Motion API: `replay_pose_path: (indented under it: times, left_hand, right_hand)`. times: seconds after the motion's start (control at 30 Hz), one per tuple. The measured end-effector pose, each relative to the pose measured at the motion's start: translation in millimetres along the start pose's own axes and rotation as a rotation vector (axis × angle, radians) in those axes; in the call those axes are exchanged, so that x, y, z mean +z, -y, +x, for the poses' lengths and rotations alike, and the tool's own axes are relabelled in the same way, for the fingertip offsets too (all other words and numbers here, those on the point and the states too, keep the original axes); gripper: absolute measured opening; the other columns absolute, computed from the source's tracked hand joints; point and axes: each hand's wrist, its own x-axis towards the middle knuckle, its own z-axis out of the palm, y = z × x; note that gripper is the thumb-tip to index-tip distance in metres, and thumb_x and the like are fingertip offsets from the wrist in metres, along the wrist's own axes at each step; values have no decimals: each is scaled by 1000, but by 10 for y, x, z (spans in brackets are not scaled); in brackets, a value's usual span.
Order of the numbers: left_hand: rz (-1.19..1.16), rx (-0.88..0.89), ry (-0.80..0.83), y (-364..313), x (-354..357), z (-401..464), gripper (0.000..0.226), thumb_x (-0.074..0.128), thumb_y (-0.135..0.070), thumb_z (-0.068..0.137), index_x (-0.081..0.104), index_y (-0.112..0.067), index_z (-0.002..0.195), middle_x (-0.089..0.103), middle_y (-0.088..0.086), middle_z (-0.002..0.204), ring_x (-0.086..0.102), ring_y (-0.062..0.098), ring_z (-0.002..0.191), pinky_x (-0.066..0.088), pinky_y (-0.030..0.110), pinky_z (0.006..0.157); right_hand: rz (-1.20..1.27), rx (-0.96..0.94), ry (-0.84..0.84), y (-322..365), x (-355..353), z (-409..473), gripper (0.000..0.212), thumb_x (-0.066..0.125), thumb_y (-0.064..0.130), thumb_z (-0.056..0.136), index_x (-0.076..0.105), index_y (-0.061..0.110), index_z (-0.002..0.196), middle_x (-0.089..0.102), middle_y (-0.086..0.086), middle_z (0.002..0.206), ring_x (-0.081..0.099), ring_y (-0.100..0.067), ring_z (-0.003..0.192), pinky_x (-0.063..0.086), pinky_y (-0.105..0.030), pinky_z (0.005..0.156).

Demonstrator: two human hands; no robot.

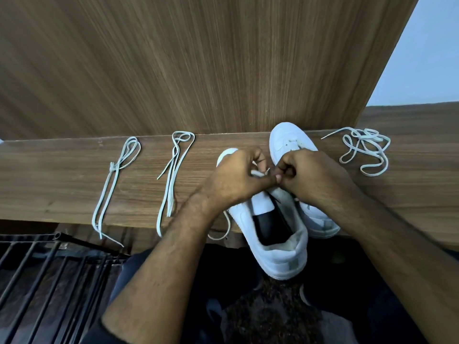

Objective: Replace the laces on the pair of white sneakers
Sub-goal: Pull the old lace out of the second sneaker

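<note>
Both hands, left (233,177) and right (308,173), pinch a white lace (259,173) over the near white sneaker (278,247)

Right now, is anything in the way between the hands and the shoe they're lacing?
No, nothing visible is in the way. The left hand and the right hand are both right on the near sneaker, pinching its lace. The other sneaker sits behind them, and the spare laces lie off to the sides.

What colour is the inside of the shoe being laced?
Black insole, pale lining around the heel; the head view shows it.
</note>
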Motion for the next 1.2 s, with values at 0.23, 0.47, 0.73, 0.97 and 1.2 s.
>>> replay_pose_path:
  times: [0.23,0.47,0.73,0.97,1.2]
  left_hand:
    - [364,-130,-99,-65,14,-44,23,80,-40,81,70,-20,78,64,1,87,64,19,86,55,32,74]
    - [608,-85,-40,-126,41,-60,13,67,-30,92,67,-17,93,58,6,92,63,31,91,50,38,73]
    - [-833,-148,-205,-390,-174,-199,20,46,-9,103,49,-11,84,65,9,65,63,24,61,54,27,54]
    - [269,-31,-125,-73,-116,-132,25,75,-44,84,58,-25,85,54,-9,65,55,7,60,39,28,55]
    - [559,-116,-144,-104,-7,-102,11,69,-38,89,68,-32,80,60,-6,89,63,22,87,46,32,72]
  right_hand:
    - [-33,-7,-20,-3,34,-2,11,63,41,89,67,30,87,66,12,75,61,-9,71,54,-32,76]
    - [-64,-1,-52,-8,52,0,13,61,42,91,68,31,90,63,14,78,59,-11,80,48,-30,73]
    - [-118,-31,-77,9,55,-18,15,57,34,92,69,34,102,62,4,93,48,-19,80,46,-32,72]
    - [-86,-49,-56,0,53,-28,10,59,36,92,67,31,94,63,8,83,56,-19,82,51,-33,75]
    - [-93,-57,-59,21,64,-41,12,58,39,93,68,33,96,64,9,82,59,-18,86,51,-34,74]
